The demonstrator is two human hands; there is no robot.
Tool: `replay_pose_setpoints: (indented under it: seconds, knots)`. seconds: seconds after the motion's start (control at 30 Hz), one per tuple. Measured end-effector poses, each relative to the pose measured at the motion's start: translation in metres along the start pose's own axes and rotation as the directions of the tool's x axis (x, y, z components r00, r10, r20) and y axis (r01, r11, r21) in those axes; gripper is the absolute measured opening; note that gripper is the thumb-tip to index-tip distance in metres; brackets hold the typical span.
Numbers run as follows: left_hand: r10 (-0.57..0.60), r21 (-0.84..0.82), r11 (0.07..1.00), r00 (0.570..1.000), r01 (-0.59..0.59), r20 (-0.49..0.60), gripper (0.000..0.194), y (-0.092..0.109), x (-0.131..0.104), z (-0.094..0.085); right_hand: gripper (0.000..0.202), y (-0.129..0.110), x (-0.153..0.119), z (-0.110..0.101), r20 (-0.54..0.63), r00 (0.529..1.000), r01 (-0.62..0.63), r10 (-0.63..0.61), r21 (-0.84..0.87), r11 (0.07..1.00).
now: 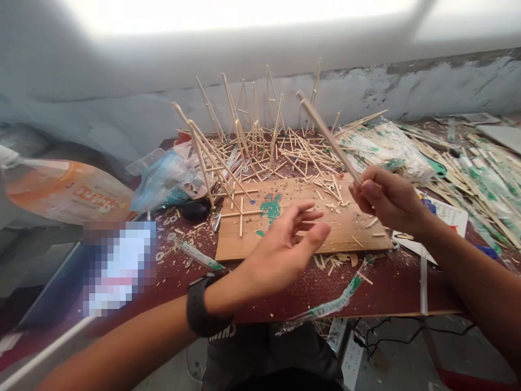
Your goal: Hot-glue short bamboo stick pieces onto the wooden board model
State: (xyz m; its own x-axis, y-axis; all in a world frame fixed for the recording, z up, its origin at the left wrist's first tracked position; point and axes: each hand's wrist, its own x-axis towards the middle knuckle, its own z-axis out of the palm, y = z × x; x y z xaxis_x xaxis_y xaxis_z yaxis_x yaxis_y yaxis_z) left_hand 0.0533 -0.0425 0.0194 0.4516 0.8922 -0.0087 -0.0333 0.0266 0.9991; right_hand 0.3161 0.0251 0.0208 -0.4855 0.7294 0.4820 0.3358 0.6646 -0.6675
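Sloping at the left edge of the wooden board (345, 233), a stick frame (209, 169) is being supported; over the near edge, the left hand (291, 241) is being held loosely spread; rightward, a slim stick (329, 137) is being gripped by the right hand (382, 198), tilted up in open air.

Dark trousers (271, 353) read "CHIN"; orange bag (52, 187) illegible

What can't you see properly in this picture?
In the head view:
Held stick: blurred, maybe more than one; its lower end is hidden by the right hand.
Wooden board: partly hidden by the left hand.
Orange bag: cut off by the left edge; lettering too blurry.
Bright patch: broken into squares, hiding its details.
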Motion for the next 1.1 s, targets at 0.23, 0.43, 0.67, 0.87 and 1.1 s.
replay_pose_setpoints:
  seconds: [0.23,0.43,0.67,0.87,1.1]
  knots:
    - [0.230,0.039,0.973,0.973,-0.229,-0.020,0.039,-0.008,0.020,0.010,0.037,-0.026,-0.003,0.025,0.367,0.903,0.278,-0.222,-0.106,0.955]
    - [-0.033,-0.223,0.974,0.998,0.045,0.056,0.045,-0.009,0.019,-0.009,0.035,-0.017,0.000,0.016,0.329,0.892,0.344,-0.310,-0.049,0.938]
    - [-0.311,-0.227,0.837,0.775,0.497,0.551,0.039,-0.016,0.011,-0.013,0.027,-0.010,-0.001,0.013,-0.081,0.994,0.068,-0.079,-0.136,0.988]
    - [-0.310,-0.114,0.865,0.699,0.489,0.645,0.043,-0.014,0.010,-0.011,0.021,-0.008,-0.001,0.029,-0.061,0.998,-0.027,0.030,0.057,0.998]
    - [-0.359,-0.032,0.875,0.691,0.484,0.627,0.049,-0.011,0.010,-0.008,0.020,-0.005,-0.001,0.037,-0.047,0.980,-0.160,0.195,0.405,0.900]
